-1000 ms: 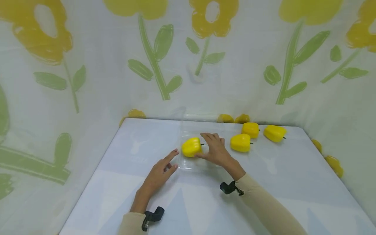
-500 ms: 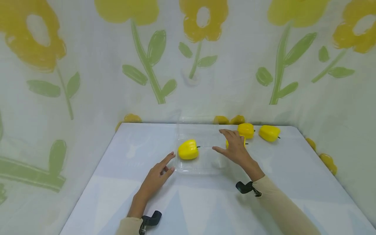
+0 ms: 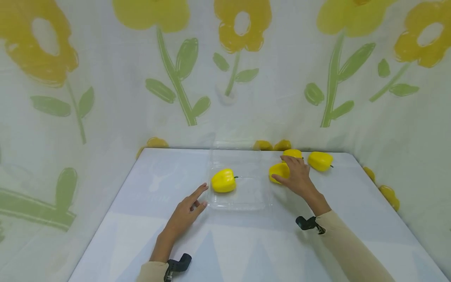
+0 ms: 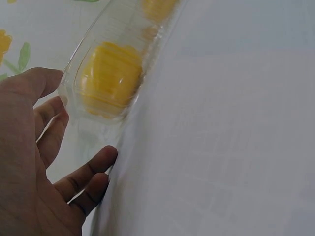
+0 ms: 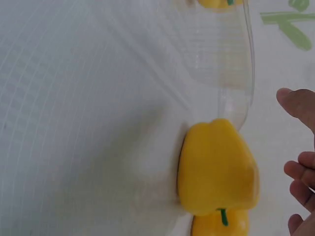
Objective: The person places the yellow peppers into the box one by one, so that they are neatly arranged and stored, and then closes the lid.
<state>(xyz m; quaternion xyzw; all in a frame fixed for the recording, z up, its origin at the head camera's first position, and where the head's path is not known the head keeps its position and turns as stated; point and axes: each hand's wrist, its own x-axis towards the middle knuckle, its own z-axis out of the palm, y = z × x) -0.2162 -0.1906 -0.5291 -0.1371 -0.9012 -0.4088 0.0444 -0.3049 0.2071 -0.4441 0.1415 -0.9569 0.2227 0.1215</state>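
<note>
A yellow bell pepper (image 3: 224, 181) lies in the left part of a clear plastic clamshell box (image 3: 243, 206) whose lid stands raised at the back. My left hand (image 3: 184, 215) is at the box's left edge, fingertips touching the rim; the left wrist view has the pepper (image 4: 110, 78) showing through the wall. My right hand (image 3: 299, 177), fingers spread, hovers above a second yellow bell pepper (image 3: 277, 172), partly covering it in the head view. In the right wrist view that pepper (image 5: 216, 169) sits beside the box, apart from the fingers.
Two more yellow bell peppers lie at the table's back right: one (image 3: 291, 152) just behind my right hand, the other (image 3: 320, 161) farther right. A flower-printed cloth (image 3: 282, 98) hangs behind the white table (image 3: 141, 203) and along its sides.
My right hand has let go of the pepper in the box and moved right, over the second pepper. The left hand has stayed at the box's edge; the head view has shifted slightly.
</note>
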